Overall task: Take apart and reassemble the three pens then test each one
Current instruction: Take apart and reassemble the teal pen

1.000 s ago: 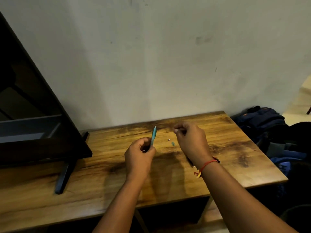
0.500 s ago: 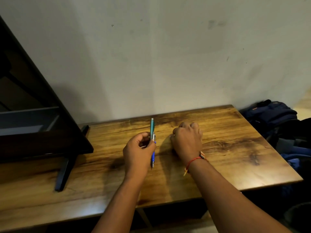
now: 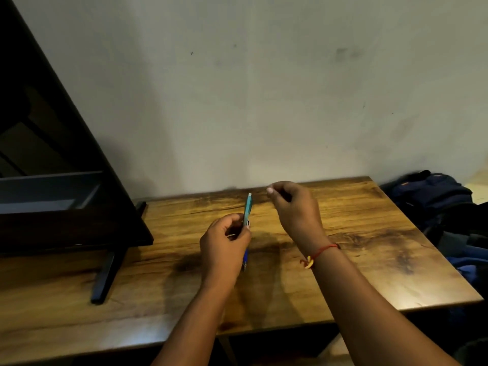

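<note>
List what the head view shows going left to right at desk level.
From the left: black angled panel on its stand → left hand gripping a slim teal plastic pen → right hand → dark blue fabric backpack.

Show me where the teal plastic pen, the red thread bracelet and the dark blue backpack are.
teal plastic pen (image 3: pixel 247 207): head view, on its upper barrel.
red thread bracelet (image 3: pixel 324 249): head view, on the thread across the wrist.
dark blue backpack (image 3: pixel 433 192): head view, on its top panel.
</note>
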